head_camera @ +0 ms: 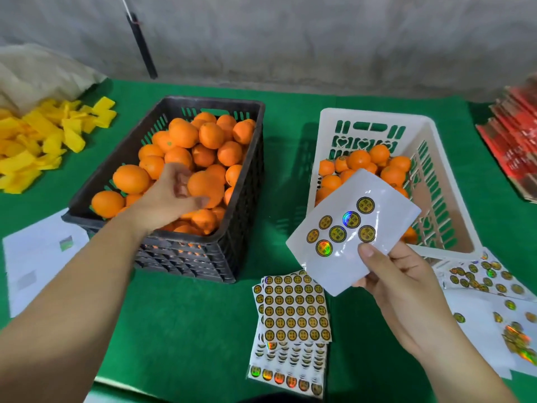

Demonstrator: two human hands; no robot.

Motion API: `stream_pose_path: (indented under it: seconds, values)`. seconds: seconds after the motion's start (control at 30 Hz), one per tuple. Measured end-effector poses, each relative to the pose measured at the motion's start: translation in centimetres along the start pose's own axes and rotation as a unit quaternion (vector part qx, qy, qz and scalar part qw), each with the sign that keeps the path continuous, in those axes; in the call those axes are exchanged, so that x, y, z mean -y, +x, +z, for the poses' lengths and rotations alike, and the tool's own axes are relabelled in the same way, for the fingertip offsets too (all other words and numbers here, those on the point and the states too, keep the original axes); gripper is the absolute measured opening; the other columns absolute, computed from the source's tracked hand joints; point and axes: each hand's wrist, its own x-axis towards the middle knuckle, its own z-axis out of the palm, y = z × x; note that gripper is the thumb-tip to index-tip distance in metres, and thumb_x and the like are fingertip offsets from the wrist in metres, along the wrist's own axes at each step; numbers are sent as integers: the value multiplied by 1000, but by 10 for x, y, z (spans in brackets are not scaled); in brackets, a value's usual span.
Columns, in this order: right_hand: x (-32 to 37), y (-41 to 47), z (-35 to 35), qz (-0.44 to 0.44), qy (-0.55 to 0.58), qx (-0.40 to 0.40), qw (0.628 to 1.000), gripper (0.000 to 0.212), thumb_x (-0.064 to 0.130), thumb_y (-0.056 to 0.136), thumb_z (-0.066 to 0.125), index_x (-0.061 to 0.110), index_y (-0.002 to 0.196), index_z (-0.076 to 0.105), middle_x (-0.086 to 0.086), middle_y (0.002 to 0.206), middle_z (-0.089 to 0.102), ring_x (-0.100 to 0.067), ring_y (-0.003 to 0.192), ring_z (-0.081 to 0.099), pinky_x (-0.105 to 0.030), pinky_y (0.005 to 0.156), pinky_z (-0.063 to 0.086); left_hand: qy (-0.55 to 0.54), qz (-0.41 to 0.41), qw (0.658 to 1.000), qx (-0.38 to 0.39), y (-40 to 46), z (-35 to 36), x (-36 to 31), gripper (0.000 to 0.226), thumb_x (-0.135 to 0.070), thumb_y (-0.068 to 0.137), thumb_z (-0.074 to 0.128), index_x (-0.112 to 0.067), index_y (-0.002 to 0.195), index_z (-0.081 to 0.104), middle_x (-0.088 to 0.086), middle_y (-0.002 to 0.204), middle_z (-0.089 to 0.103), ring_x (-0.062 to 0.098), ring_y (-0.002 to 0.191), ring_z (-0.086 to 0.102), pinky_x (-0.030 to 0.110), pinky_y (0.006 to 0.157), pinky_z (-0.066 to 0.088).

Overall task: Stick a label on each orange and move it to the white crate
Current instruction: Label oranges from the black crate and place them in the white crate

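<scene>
left hand (177, 193) is curling round an orange (205, 189) in the black crate (232, 228), right hand (406, 283) pinches the sticker sheet (353, 228); better lift it label-side up

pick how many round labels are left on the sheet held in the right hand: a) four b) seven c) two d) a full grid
b: the label sheet pinched in the right hand shows seven round labels, clustered on its lower part, with the rest of the backing bare.
</scene>
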Motion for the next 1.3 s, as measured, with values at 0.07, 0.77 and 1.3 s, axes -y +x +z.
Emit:
stream_pose_path:
  seconds: [0.07, 0.77, 1.3]
  values:
    - [1, -3, -1, 0, 19, 8, 1000, 30, 21, 92, 64, 22, 119, 79, -12, 125, 76, -23, 106, 76, -30, 77, 62, -146, 51, 988, 4, -33, 11, -26, 65, -37, 76, 88, -39, 129, 49, -15, 117, 65, 9, 99, 66, 22, 76, 55]
    - [21, -43, 3, -375, -537, 39, 754, 28, 24, 98, 67, 16, 123, 75, -1, 118, 62, -28, 110, 57, -39, 91, 48, -421, 83, 880, 204, -185, 155, -100, 77, -52, 70, 92, -23, 131, 57, 5, 126, 64, 26, 106, 66, 36, 80, 56]
    - [55, -27, -2, -281, -477, 168, 816, 11, 24, 88, 77, 25, 98, 82, 14, 89, 67, -3, 83, 63, -23, 73, 49, -367, 150, 892, 215, -192, 138, -113, 66, -19, 78, 86, -25, 133, 50, 1, 124, 67, 29, 105, 70, 33, 81, 57]
